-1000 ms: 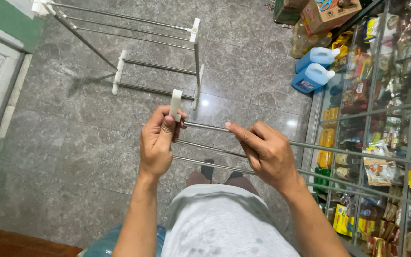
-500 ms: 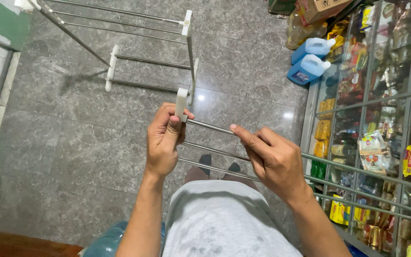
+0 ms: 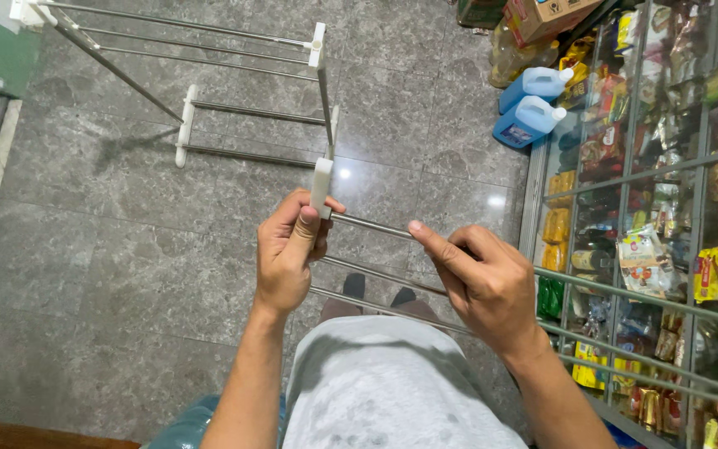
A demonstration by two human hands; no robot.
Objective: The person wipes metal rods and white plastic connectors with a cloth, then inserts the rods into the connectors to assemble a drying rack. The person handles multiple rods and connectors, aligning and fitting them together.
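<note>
My left hand [image 3: 288, 254] grips a white plastic end bracket [image 3: 321, 185] fitted on the end of a thin metal rod [image 3: 369, 225]. My right hand [image 3: 479, 278] pinches that same rod a little to the right of the bracket. Two more parallel rods [image 3: 376, 273] of the same metal rack section run below, from under my left hand off to the lower right. My hands hide where those rods join the bracket.
A larger section of the metal rack [image 3: 209, 100] with white brackets lies on the grey tiled floor [image 3: 110, 249] ahead. Two blue jugs [image 3: 533, 104] and cardboard boxes [image 3: 542, 15] stand at the upper right. A glass display case [image 3: 666, 183] full of snack packets fills the right side.
The view has shifted slightly; both hands keep their hold on the bracket and rod, with the bracket pushed a little further against the rod's end.
</note>
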